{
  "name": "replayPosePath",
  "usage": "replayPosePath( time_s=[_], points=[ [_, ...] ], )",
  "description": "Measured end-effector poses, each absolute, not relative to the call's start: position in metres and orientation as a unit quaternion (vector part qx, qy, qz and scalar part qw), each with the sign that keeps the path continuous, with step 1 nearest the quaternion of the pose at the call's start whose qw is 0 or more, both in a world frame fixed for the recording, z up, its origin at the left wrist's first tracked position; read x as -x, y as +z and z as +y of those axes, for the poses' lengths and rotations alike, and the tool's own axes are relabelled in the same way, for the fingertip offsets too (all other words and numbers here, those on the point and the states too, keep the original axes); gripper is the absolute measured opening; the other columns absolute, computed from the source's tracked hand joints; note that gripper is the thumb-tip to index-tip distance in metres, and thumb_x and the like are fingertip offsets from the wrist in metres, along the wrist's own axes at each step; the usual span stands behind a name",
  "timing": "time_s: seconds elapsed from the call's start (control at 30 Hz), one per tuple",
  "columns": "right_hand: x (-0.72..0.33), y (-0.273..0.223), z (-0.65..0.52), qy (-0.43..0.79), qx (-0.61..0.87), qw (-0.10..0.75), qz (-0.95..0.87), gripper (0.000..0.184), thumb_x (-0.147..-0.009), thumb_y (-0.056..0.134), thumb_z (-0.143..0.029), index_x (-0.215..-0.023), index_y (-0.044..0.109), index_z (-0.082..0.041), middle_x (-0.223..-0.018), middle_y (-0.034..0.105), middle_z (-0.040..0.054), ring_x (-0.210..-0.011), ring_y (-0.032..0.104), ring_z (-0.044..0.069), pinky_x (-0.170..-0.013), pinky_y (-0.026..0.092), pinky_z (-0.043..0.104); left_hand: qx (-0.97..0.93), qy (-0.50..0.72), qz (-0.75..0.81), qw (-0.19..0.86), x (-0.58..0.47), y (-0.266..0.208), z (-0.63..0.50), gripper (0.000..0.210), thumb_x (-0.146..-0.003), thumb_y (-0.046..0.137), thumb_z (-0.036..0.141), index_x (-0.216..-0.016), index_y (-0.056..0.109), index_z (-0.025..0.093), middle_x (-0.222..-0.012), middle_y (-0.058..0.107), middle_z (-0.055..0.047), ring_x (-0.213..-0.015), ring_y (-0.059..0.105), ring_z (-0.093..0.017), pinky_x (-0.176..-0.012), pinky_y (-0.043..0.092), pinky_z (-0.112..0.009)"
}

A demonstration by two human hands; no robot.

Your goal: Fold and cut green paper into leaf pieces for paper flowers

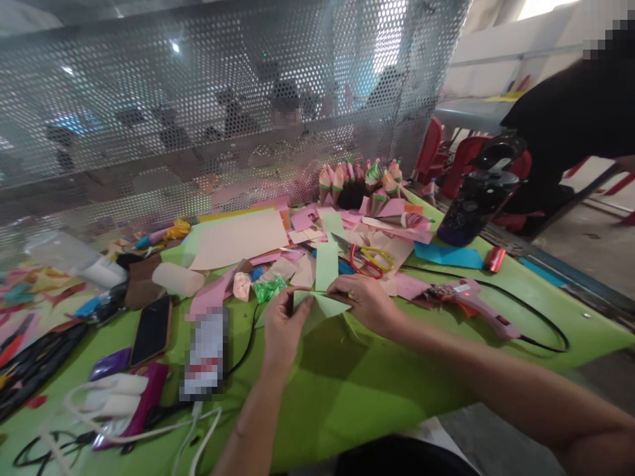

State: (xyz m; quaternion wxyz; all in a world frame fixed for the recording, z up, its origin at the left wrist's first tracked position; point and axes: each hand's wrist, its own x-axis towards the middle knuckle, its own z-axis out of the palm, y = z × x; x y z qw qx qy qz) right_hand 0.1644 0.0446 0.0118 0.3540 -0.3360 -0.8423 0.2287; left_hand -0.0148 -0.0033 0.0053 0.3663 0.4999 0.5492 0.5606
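A piece of light green paper (322, 307) is held up over the green table, folded or bent, with its edges spreading out below my fingers. My left hand (285, 317) pinches its left side, thumb in front. At the other side my right hand (362, 297) grips the paper's upper right edge, its fingers closed. Just beyond my hands lies a light green paper strip (327, 264). Close to it rest scissors (366, 261) with red and yellow handles. A crumpled bit of green wrapping (269, 288) sits left of the strip.
A pink glue gun (476, 304) with a black cord lies at right, near a dark bottle (476, 205). Paper ice cream cones (357, 178) stand at the back, before a perforated metal screen (198, 99). Phones (151, 330) and a power strip (149, 403) lie at left.
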Motion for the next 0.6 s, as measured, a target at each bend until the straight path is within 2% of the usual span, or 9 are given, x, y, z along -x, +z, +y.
replayPosePath(
  time_s=[0.13,0.3,0.6],
  points=[
    [-0.1632,0.0126,0.0432,0.224,0.329,0.354,-0.846,0.017,-0.093,0.057,-0.021,-0.081,0.069,-0.018,-0.075,0.069,0.0051,-0.069,0.062,0.016,-0.063,0.042,0.025,-0.465,0.555,0.555,0.41,0.0153,0.0043,-0.0023,0.028,-0.071,0.072,0.041,-0.086,0.07,0.017,-0.079,0.069,-0.002,-0.075,0.06,-0.017,-0.068,0.049,-0.027],
    [-0.1615,0.0108,0.043,0.225,0.319,0.37,-0.843,0.01,-0.09,0.062,-0.027,-0.089,0.069,-0.019,-0.083,0.072,0.0056,-0.075,0.065,0.017,-0.067,0.044,0.025,-0.476,0.557,0.551,0.4,0.0159,0.0048,-0.0023,0.026,-0.07,0.074,0.039,-0.082,0.07,0.017,-0.074,0.067,-0.001,-0.071,0.059,-0.016,-0.066,0.048,-0.026],
    [-0.1618,0.015,0.0427,0.225,0.342,0.366,-0.836,0.018,-0.093,0.056,-0.024,-0.08,0.068,-0.019,-0.075,0.071,0.0036,-0.069,0.063,0.015,-0.063,0.042,0.024,-0.466,0.566,0.559,0.387,0.0129,0.0092,-0.0047,0.024,-0.068,0.075,0.038,-0.079,0.07,0.016,-0.066,0.065,0.001,-0.064,0.056,-0.013,-0.059,0.043,-0.023]
  ],
)
